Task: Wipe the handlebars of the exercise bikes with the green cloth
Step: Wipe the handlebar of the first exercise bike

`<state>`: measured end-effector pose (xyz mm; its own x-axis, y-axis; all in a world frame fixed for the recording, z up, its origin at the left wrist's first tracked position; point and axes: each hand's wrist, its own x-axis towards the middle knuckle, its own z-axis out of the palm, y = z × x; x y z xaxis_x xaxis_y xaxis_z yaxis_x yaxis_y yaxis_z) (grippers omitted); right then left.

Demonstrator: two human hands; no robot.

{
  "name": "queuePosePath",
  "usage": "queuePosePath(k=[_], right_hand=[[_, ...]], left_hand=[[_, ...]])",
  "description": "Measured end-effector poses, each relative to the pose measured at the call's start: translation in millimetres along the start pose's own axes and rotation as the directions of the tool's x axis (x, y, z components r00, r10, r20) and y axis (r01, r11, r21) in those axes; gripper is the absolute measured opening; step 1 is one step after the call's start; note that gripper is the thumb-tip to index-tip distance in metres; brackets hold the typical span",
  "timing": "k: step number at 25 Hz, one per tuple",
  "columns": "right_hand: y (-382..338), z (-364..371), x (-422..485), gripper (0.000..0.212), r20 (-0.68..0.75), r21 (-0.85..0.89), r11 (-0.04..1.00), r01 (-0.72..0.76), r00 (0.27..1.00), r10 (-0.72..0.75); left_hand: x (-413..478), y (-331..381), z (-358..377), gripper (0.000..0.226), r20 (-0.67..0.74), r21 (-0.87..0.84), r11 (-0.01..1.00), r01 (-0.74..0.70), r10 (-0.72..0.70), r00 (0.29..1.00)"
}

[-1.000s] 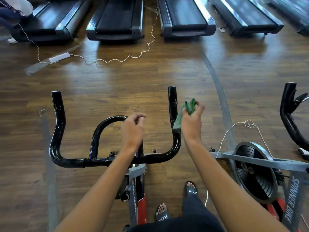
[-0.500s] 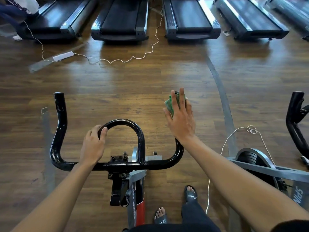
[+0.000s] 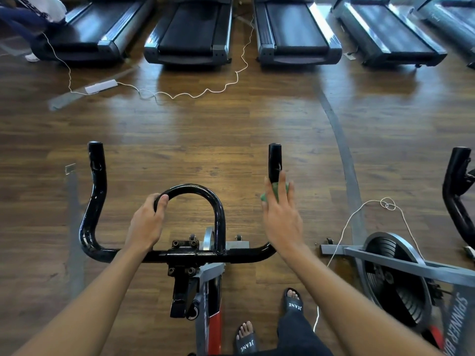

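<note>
A black handlebar (image 3: 95, 201) of the exercise bike stretches across in front of me, with a centre loop (image 3: 205, 191) and two upright horns. My left hand (image 3: 146, 224) grips the left side of the loop. My right hand (image 3: 282, 219) lies over the right horn (image 3: 274, 160), below its tip, fingers straight. It presses the green cloth (image 3: 276, 192) against the bar. Only bits of cloth show between and beside the fingers.
A second bike stands to the right, with a grey flywheel (image 3: 395, 278) and black handlebar (image 3: 455, 196). A white cord (image 3: 359, 209) trails on the wooden floor. Several treadmills (image 3: 190, 34) line the far side; a power strip (image 3: 100, 86) lies before them. A person (image 3: 30, 14) is far left.
My left hand came down and took hold of the centre loop. My right hand put the cloth on the tip of the right horn, then slid it down the bar towards me.
</note>
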<state>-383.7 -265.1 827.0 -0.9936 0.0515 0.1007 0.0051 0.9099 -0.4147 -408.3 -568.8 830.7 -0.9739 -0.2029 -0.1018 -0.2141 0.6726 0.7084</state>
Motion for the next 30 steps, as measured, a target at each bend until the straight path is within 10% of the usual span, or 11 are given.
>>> queuePosePath(k=[16, 23, 30], right_hand=[[-27.2, 23.3, -101.1, 0.053, -0.049, -0.122, 0.992, -0.03, 0.999, 0.024], [-94.1, 50.0, -111.0, 0.053, 0.057, -0.184, 0.967, 0.177, 0.984, -0.17], [-18.2, 19.3, -112.9, 0.053, -0.022, -0.224, 0.967, 0.124, 0.991, -0.132]], left_hand=[[-5.9, 5.1, -4.2, 0.057, 0.004, 0.17, 0.983, 0.07, -0.072, 0.997], [-4.1, 3.3, -2.1, 0.054, 0.009, 0.162, 0.985, 0.057, -0.059, 0.998], [-3.4, 0.0, -2.7, 0.053, 0.009, 0.133, 0.99, 0.049, -0.051, 0.999]])
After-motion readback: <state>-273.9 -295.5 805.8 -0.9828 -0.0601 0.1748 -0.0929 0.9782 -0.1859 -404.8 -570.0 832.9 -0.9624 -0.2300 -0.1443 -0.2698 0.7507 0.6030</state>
